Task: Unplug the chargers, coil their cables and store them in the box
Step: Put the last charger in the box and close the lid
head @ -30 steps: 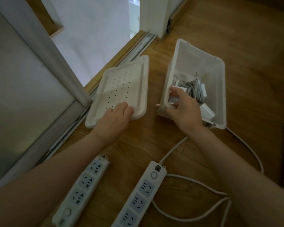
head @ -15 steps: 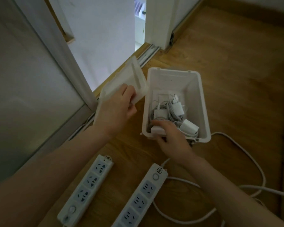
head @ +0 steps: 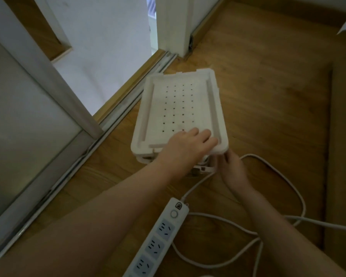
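A: Since half a second ago the perforated lid (head: 180,108) has swung from its tilted spot at the box's nine o'clock side to lie flat over the storage box (head: 146,157), and the chargers and coiled cables that showed inside are now covered.

B: Where are the hands?

A: The left hand (head: 188,146) lies palm down on the lid's six o'clock edge, fingers spread nearly flat, pressing rather than gripping. The right hand (head: 231,166) is at the box's five o'clock corner, fingers curled up under the lid's rim; whether it pinches the rim or the box clip below I cannot tell.

B: Is the lid seated?

A: Not fully, I'd judge. At the near corner a gap shows between lid and box, with the box's rim and something pale peeking out underneath.

B: So how far along is the job?

A: Nearly finished, by my reading. The one power strip (head: 158,238) in view at six o'clock has empty sockets, so nothing there remains plugged in. Its own white cord (head: 300,196) loops loose across the wooden floor (head: 268,96) toward three o'clock.

B: What's left?

A: Pressing that near corner down until it closes, probably. I can no longer see the contents.
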`<state>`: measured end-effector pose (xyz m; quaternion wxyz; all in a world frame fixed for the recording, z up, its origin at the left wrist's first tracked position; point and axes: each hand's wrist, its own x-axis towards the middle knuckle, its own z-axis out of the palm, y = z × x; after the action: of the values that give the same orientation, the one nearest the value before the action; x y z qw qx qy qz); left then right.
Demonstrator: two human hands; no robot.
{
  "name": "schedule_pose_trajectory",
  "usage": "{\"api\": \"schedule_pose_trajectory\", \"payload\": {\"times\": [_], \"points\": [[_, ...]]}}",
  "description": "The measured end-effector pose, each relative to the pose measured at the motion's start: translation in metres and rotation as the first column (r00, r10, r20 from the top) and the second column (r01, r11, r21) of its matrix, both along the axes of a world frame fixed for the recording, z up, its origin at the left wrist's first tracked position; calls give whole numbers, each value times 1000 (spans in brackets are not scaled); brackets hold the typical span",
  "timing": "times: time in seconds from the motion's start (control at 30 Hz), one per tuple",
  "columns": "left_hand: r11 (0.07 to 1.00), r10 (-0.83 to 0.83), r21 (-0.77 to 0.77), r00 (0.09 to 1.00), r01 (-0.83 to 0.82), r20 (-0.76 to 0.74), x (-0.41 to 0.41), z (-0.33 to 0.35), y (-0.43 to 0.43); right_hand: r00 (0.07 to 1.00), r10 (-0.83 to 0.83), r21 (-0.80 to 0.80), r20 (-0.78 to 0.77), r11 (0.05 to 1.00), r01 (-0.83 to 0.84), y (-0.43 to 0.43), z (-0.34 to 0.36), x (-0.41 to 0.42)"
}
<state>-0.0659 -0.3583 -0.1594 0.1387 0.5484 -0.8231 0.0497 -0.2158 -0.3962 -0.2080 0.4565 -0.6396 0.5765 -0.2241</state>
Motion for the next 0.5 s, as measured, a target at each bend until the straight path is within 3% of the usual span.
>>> {"api": "schedule_pose_trajectory", "payload": {"times": [0.1,0.27,0.37,0.47,0.5], "points": [[980,-31,195,999,27,18,-15,-10,2,945,-118,238,306,970,44,2,4,-2],[892,55,449,998,-59,22,0,-11,5,860,-405,454,310,858,240,1,1,4],[846,143,525,988,-91,-58,19,-10,17,941,-241,300,235,940,166,-1,8,14],[871,412,357,898,-337,-156,41,-8,27,997,-69,92,42,994,65,-4,9,26],[835,519,303,839,-459,-160,53,-13,27,998,-60,39,-29,997,61,-6,6,29]]}}
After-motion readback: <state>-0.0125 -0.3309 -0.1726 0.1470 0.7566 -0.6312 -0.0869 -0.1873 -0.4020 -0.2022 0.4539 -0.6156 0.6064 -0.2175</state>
